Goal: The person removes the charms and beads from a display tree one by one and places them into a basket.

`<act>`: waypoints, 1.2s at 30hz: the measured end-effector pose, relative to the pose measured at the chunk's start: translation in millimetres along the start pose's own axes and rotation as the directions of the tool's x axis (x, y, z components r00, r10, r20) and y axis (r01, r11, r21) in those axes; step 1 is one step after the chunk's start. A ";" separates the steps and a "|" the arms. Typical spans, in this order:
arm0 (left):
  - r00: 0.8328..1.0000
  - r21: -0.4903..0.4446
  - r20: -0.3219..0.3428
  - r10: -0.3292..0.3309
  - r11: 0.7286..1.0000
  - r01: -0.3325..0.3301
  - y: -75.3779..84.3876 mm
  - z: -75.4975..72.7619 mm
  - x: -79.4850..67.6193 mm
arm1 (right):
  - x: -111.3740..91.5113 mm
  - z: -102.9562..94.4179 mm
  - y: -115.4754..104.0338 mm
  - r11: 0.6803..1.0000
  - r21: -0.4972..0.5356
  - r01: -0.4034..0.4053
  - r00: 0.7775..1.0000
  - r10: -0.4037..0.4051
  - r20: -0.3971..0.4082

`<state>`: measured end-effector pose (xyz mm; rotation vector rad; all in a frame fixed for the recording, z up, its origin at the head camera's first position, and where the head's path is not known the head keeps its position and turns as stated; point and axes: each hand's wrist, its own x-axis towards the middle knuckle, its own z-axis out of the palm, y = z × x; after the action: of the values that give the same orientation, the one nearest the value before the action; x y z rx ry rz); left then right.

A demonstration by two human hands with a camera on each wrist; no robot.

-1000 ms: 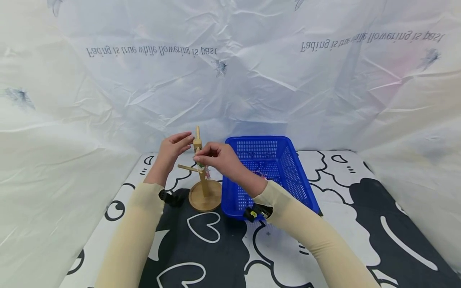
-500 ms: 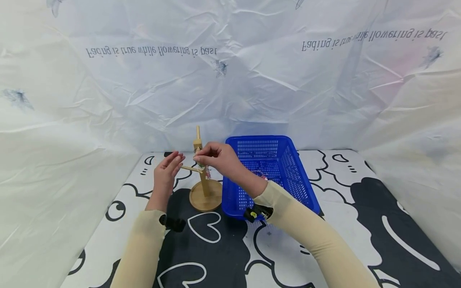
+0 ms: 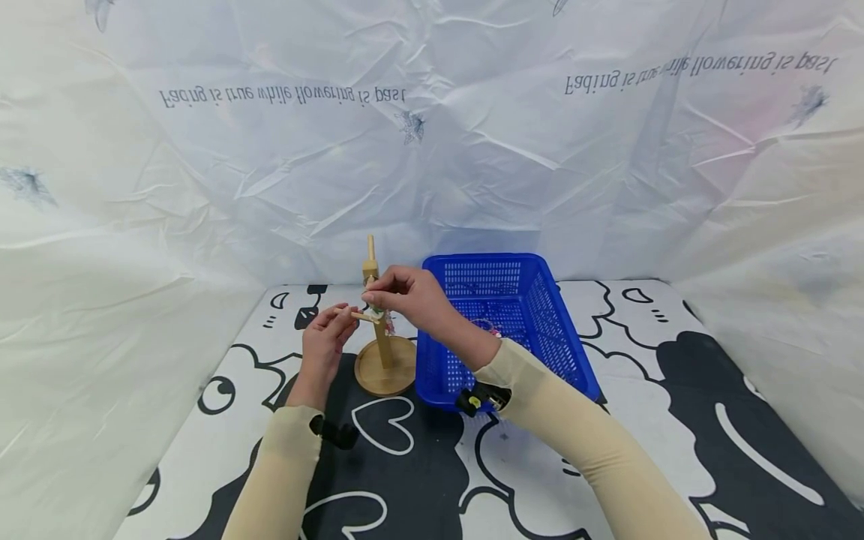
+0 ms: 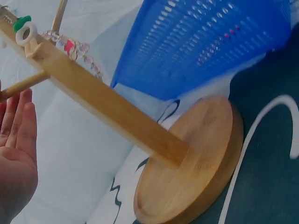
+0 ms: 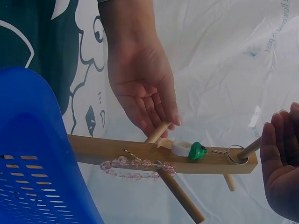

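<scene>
A wooden stand [image 3: 382, 350] with a round base and several side pegs stands on the table, left of the basket. My left hand [image 3: 326, 341] pinches the end of its lower left peg [image 4: 23, 86] between thumb and fingers. Higher up, my right hand [image 3: 412, 296] pinches the end of another peg [image 5: 251, 148], partly hidden by the fingers. Around that peg hangs the metal ring of a keychain [image 5: 198, 150] with a green bead-like piece and a white ring. On a third peg [image 5: 182, 193] hangs a pink bead bracelet [image 5: 121, 163].
Close to the stand's right is a blue perforated basket [image 3: 550, 330], with a beaded bracelet [image 3: 486, 326] partly visible inside. A black and white patterned cloth [image 3: 405, 480] covers the table. White printed sheeting [image 3: 472, 180] encloses the back and sides.
My left hand has come down from beside the stand's top to the lower left peg, and its fingers have closed on the peg's end. My right hand has stayed in place.
</scene>
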<state>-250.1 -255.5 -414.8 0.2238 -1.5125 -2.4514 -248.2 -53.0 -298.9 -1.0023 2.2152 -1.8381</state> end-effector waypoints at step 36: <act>0.999 0.037 -0.025 0.038 0.999 -0.037 -1.6 3.1 -3.9 | 21.6 -1.7 32.4 0.982 -0.012 -0.187 0.970 0.183 -0.161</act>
<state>-247.4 -251.1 -414.8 0.2308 -1.5373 -2.3842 -279.5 -61.3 -320.7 -0.6453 2.3376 -1.8684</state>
